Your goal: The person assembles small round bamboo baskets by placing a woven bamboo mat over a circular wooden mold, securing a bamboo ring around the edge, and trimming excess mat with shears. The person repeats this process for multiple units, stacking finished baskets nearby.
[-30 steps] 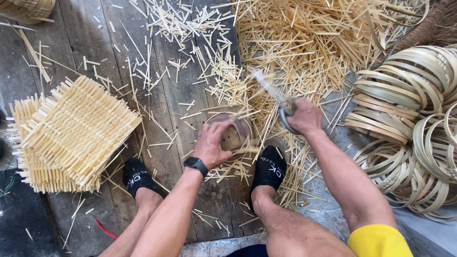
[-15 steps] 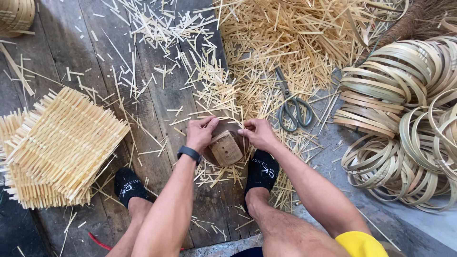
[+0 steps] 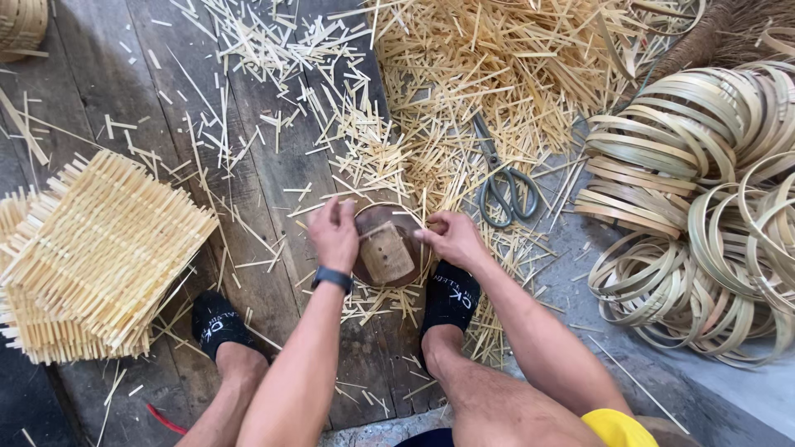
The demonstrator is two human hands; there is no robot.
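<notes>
My left hand (image 3: 334, 233) and my right hand (image 3: 451, 238) grip opposite sides of a thin bamboo hoop (image 3: 389, 209) fitted round a round brown wooden form (image 3: 386, 247). The form has a paler rectangular block with small holes on its face, and it sits on the plank floor between my feet in black socks (image 3: 450, 300). A black watch is on my left wrist. Grey scissors (image 3: 503, 185) lie on the bamboo offcuts just right of my right hand.
A stack of woven bamboo mats (image 3: 91, 252) lies at the left. Many coiled bamboo hoops (image 3: 704, 207) pile up at the right. Loose bamboo strips and offcuts (image 3: 464, 74) cover the planks ahead. A woven basket edge (image 3: 21, 25) shows top left.
My right hand has put down the scissors, which now lie on the offcuts, and has come over to the hoop. Both hands now hold the hoop on the form.
</notes>
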